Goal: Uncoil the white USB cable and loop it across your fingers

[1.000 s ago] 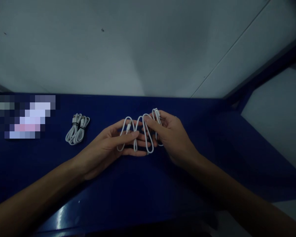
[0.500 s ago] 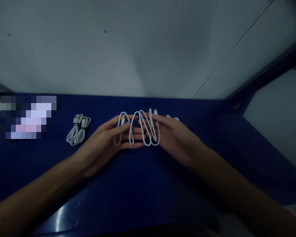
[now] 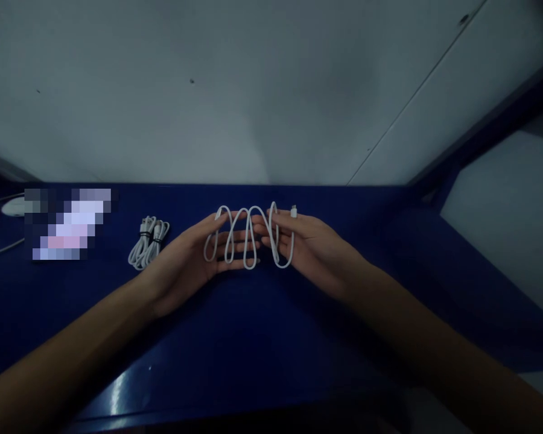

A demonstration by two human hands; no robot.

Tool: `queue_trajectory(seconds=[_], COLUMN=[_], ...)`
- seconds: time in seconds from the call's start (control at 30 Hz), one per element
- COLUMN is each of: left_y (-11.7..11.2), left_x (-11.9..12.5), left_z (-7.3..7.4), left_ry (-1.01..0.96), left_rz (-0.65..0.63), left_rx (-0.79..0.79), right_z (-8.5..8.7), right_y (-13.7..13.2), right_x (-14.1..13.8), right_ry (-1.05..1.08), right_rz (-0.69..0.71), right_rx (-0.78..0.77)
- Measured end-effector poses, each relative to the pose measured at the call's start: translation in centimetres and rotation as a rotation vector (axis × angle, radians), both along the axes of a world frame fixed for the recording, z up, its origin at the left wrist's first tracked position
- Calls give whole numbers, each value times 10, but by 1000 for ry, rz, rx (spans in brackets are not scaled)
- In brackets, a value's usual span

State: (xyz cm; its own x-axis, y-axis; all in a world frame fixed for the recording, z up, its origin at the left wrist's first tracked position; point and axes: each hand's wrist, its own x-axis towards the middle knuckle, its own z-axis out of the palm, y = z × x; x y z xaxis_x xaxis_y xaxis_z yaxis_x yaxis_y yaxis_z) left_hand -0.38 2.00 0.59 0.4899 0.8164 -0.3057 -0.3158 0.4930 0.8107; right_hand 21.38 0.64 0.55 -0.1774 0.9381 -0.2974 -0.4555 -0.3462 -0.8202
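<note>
Head view, change: against the picture of a second ago, we see the white cable [image 3: 248,238] spread from a bunched tangle into four or five even loops, side by side between both hands; the right hand no longer pinches it from above.
Meaning: we judge that the cable is being evened into a neat hank.
Left hand [image 3: 194,265]: palm turned inward, fingers [image 3: 235,244] nearly straight and threaded through the loops at 9 o'clock of the cable; holding it loosely, not clenched.
Right hand [image 3: 312,250]: fingers flat, carrying the loops at 3 o'clock.
Cable: thin, white, limp, held just above the blue worktop [image 3: 253,337]; one plug end [image 3: 294,211] sticks up by the right fingers.
Farther off: a tied cable bundle [image 3: 148,242] lies at 9 o'clock, well apart from the left hand.
</note>
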Motion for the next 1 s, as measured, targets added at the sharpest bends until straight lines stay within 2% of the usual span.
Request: queue_trajectory(seconds=[0.17,0.3,0.4,0.53,0.7,1.0], left_y=[-3,-5,-6,-10,-17,-23], left_x=[0,-2,-4,-7,-7,-7], left_z=[4,5,2,-5,-12,-10], left_ry=[14,18,-10,-63,-93,-153], left_rz=[-22,13,20,-17,11,-55], left_rx=[-60,-92,-99,-78,-73,-128], right_z=[3,1,-4,-12,-14,-10], right_y=[-2,-3,-3,-4,-11,-23], right_x=[1,5,6,6,5,0], right_ry=[-14,83,92,4,-60,-67], right_rz=[-72,-6,52,92,48,-17], right_rx=[-75,-110,-45,16,19,49])
